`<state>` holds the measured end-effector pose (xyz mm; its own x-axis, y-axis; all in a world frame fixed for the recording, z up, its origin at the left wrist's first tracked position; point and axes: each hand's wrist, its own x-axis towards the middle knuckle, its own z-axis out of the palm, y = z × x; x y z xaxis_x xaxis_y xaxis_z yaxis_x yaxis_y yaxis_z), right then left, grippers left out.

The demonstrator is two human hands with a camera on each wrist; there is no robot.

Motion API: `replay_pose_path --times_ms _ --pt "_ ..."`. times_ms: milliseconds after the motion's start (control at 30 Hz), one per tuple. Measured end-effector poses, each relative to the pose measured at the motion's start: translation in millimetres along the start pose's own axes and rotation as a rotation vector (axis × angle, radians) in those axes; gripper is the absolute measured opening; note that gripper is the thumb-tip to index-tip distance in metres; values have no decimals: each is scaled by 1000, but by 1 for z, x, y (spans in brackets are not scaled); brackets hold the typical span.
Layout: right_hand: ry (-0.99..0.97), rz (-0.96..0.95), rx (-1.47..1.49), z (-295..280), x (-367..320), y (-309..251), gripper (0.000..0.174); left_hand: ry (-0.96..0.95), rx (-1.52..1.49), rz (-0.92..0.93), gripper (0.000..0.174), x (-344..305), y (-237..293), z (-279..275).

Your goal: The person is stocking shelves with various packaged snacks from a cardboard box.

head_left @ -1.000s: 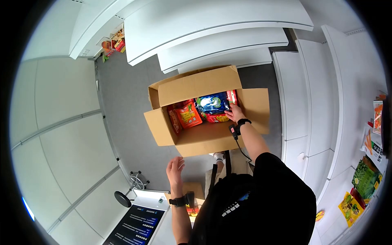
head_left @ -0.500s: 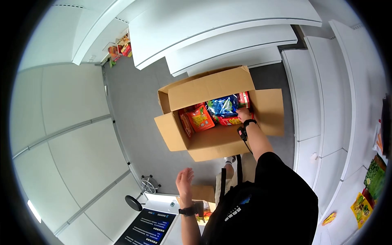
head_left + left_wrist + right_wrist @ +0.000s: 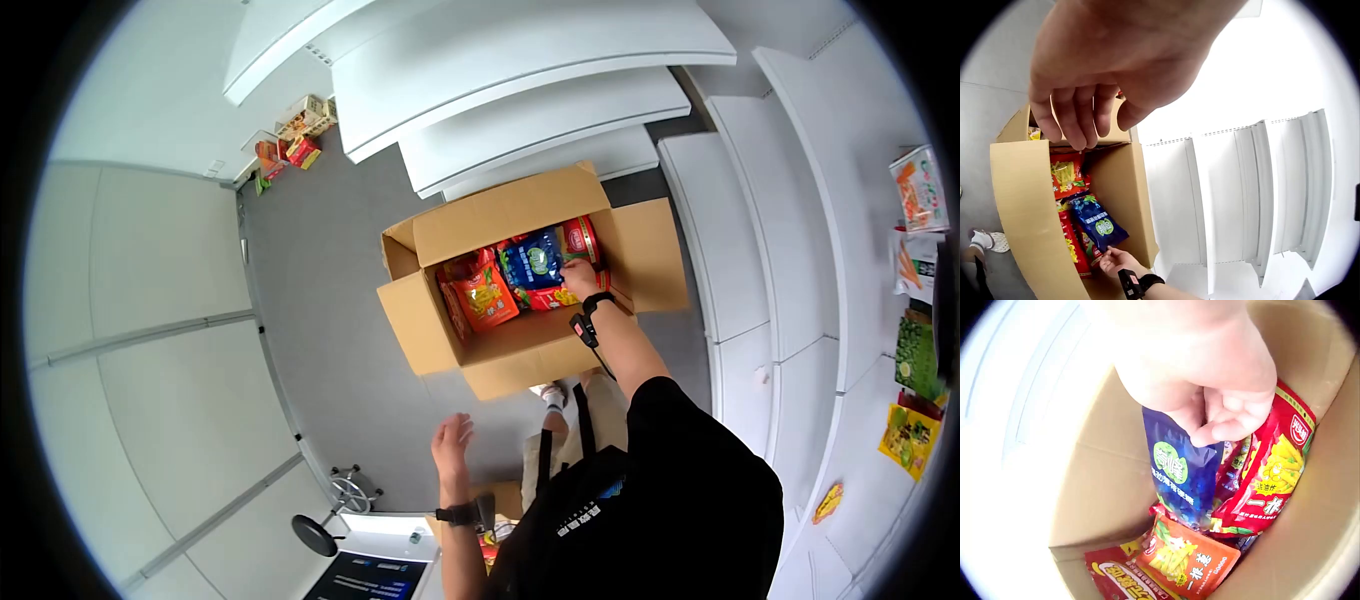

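Observation:
In the head view, my right hand [image 3: 580, 277] reaches into an open cardboard box [image 3: 415, 325]. Its thumb and fingers pinch the edge of a glossy blue snack bag [image 3: 1179, 469] with a round green logo. Under that hand in the right wrist view is a red snack bag [image 3: 1275, 465] picturing yellow sticks. An orange snack bag [image 3: 1188, 556] lies beyond the blue one's lower end. My left hand [image 3: 453, 445] hangs outside the box, its fingers loosely bent with nothing in them.
White shelves [image 3: 540, 110] stand along the far side of the box. More packets [image 3: 910, 435] sit on shelving at the right. A wheeled stand [image 3: 350, 490] and a dark screen [image 3: 370, 577] are at the lower left. Packaged snacks [image 3: 300, 150] lie at the far left corner.
My right hand's fingers have closed from spread on the blue bag to a pinch at its edge. The bag has tilted, showing more of the red package beside it. The head view has shifted.

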<state>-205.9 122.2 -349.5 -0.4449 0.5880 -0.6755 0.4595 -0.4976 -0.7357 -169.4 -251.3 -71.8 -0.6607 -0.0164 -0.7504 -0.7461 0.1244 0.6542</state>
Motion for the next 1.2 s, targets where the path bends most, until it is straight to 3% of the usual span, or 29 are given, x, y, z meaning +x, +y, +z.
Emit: replay_pose_path --times_ms 100,167,233,333,433,567,600,667,733,967,1000,1200 --pt "31 -125 -321 7 -29 -22 15 -40 -60 61 31 -8 2 -10" --pt "13 -73 -371 9 -46 -34 17 -59 -98 85 31 -14 2 -19" --pt "20 -190 -445 11 -68 -44 16 -74 -127 108 31 -19 0 -32" --pt "29 -203 -528 8 -102 -66 10 -69 -123 149 29 -22 -6 -51" --pt "-5 -196 -411 3 -121 -75 9 -103 -114 186 28 -24 -12 -71" --pt "-21 -353 -441 -2 -144 -91 11 -85 -84 188 25 -21 -22 -97" --pt "-58 -230 -435 -2 -197 -129 13 -80 -79 193 25 -21 -24 -103" --pt "-119 -292 -415 -7 -200 -133 14 -87 -64 211 25 -16 -26 -109" --pt "-227 -346 -396 -16 -219 -143 6 -116 -56 237 25 -14 -22 -109" --pt "-418 -642 -577 -37 -283 -180 5 -248 -17 361 27 -6 2 -78" --pt "-379 -748 -648 -38 -294 -184 4 -271 -3 381 27 -6 6 -72" --pt "-206 -910 -804 -45 -384 -222 14 -387 48 483 27 -14 29 -39"
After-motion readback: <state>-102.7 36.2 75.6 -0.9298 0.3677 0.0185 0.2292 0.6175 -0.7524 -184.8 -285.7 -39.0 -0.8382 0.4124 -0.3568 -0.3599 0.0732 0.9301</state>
